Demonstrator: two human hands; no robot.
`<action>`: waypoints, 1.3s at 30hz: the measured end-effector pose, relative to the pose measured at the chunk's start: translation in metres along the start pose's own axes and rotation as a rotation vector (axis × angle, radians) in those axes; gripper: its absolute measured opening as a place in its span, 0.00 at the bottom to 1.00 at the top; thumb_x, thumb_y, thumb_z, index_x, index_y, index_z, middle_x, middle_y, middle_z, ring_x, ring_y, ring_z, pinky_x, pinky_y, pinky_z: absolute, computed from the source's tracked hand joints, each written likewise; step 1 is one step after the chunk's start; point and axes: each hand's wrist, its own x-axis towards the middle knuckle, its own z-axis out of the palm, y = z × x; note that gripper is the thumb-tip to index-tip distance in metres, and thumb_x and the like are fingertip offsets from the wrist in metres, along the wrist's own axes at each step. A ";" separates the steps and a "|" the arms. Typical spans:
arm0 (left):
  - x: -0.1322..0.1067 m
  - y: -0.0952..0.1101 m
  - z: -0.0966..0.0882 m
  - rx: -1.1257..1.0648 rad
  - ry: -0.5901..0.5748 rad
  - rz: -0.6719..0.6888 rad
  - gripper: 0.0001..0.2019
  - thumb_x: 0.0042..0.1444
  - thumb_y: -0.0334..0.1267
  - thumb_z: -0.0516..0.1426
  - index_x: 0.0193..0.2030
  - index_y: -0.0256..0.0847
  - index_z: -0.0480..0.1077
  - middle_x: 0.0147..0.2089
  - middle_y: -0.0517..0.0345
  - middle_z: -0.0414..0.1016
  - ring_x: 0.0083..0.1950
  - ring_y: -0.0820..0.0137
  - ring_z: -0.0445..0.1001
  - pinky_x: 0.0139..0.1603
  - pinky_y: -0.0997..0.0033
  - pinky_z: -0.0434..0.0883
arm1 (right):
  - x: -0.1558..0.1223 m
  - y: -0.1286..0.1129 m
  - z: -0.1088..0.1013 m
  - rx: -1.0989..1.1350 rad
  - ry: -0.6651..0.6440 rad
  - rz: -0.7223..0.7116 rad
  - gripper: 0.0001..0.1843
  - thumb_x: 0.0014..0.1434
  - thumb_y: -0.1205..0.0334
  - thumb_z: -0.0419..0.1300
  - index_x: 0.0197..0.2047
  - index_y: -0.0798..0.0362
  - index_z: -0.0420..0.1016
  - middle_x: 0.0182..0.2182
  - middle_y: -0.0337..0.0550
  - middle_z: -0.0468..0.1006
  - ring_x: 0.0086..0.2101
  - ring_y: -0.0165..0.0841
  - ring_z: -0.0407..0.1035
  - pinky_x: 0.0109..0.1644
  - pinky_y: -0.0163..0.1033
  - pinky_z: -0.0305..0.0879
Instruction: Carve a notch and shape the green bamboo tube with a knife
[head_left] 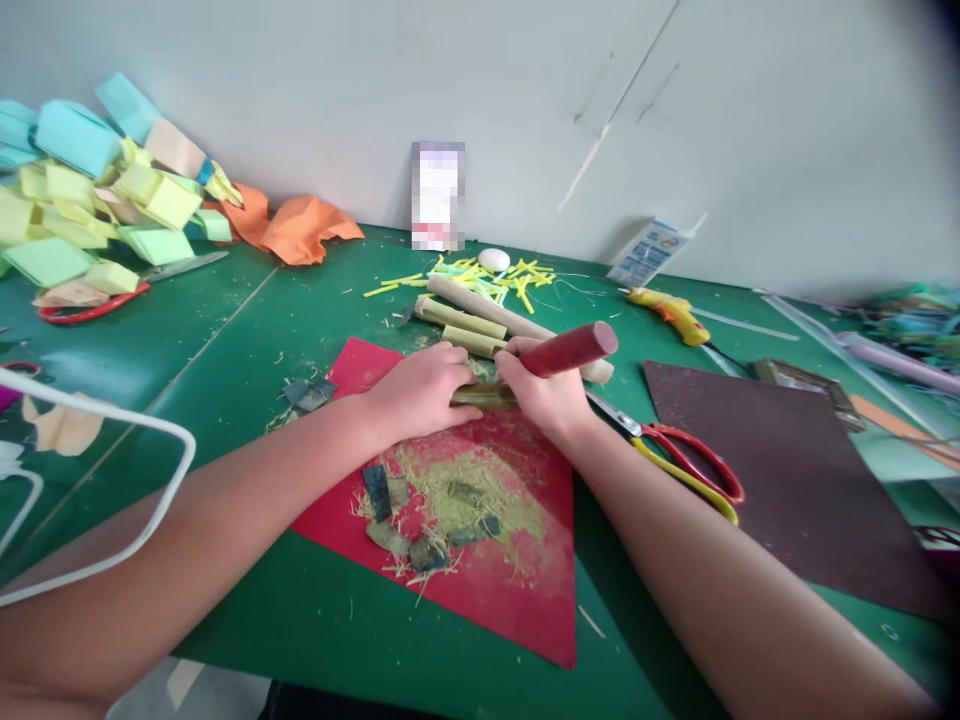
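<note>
Over the red sheet (541, 610), left hand (424, 390) is clasping bamboo (486, 396), right hand (546, 392) clenching a red handle (571, 348), fingers curled tight; likely scraping, needing steadiness.

A smooth green tabletop (285, 600) spreads under and around the left hand (435, 390) and the right hand (536, 385). Left of the left hand, a thin seam (210, 341) cuts across it at a slant. Beyond both hands stands a pale grey wall (300, 90); up and to the right of the right hand, it bears a slanting dark line (645, 57) that meets a whitish streak (583, 166). Nearer the wearer than the left hand, pale grey floor (232, 690) shows below the tabletop. The light is soft and fairly even.
</note>
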 end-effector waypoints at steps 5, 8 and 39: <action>0.000 0.000 0.000 -0.002 -0.010 -0.005 0.13 0.57 0.43 0.62 0.41 0.35 0.76 0.38 0.50 0.70 0.44 0.60 0.70 0.45 0.58 0.72 | 0.000 0.003 0.000 -0.005 -0.004 -0.012 0.13 0.52 0.59 0.56 0.19 0.51 0.62 0.17 0.36 0.63 0.23 0.29 0.58 0.28 0.39 0.55; 0.000 0.001 -0.001 0.020 -0.013 -0.004 0.13 0.57 0.44 0.62 0.39 0.34 0.76 0.38 0.49 0.70 0.44 0.59 0.70 0.45 0.58 0.72 | 0.000 0.003 0.000 -0.053 -0.021 -0.043 0.13 0.53 0.58 0.55 0.19 0.51 0.61 0.18 0.36 0.64 0.23 0.29 0.57 0.29 0.39 0.55; -0.003 0.000 -0.001 0.031 -0.025 -0.013 0.15 0.58 0.46 0.60 0.43 0.35 0.76 0.38 0.49 0.70 0.45 0.60 0.69 0.45 0.59 0.71 | 0.002 -0.002 -0.004 0.021 -0.068 -0.026 0.14 0.53 0.62 0.55 0.18 0.51 0.60 0.17 0.35 0.63 0.23 0.29 0.57 0.28 0.38 0.54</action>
